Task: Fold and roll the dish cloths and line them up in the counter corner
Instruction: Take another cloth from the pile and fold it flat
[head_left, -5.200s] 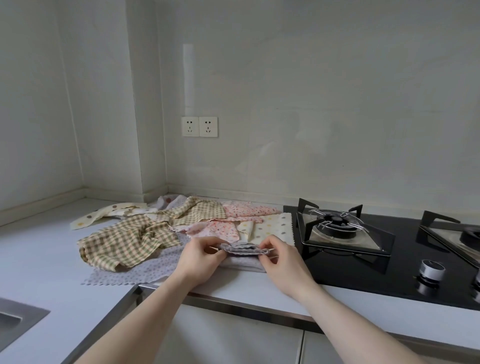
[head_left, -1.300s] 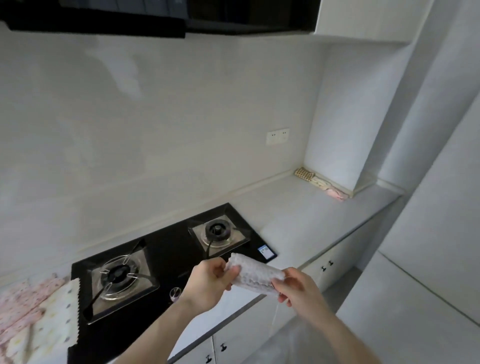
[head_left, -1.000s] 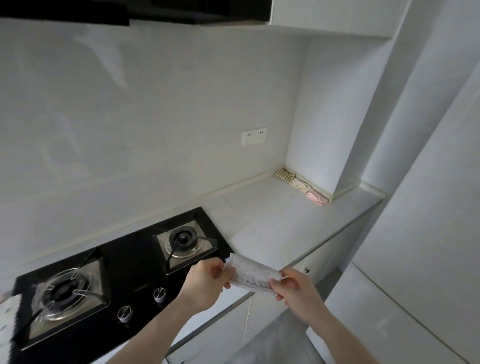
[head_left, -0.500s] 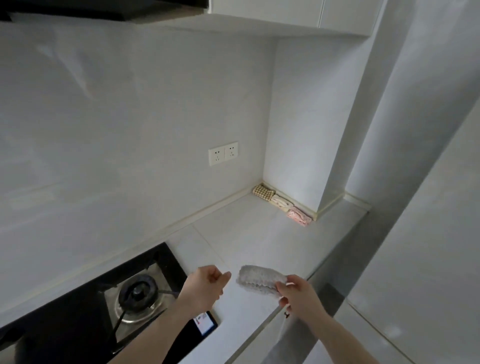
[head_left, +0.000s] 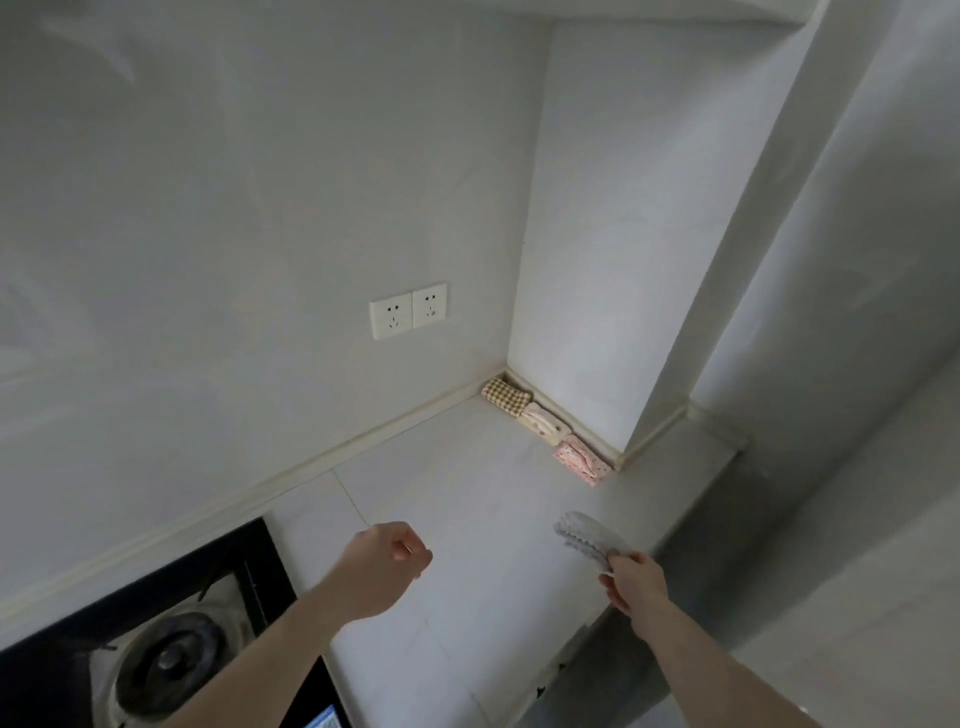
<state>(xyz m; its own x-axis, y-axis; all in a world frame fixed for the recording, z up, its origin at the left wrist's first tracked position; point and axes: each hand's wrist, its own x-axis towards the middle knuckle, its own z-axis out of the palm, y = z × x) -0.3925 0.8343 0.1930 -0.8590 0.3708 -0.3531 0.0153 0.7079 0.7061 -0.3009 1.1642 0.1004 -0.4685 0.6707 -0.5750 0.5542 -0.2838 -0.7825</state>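
I'm carrying the rolled pale grey dish cloth, pinched in my right hand above the white stone counter; my left hand hangs loosely curled, holding nothing. Next, I reckon, it goes just beside the pink floral roll ending the corner row, parallel and tight so it doesn't unroll.

Pale tiled surface, running from 7 o'clock up to the corner at 1 o'clock. Along the side wall there, three rolled cloths in a row, touching or nearly so: checked roll deepest in the corner, cream roll next, pink roll outermost. At 8 o'clock, black hob set into the surface, one burner showing.
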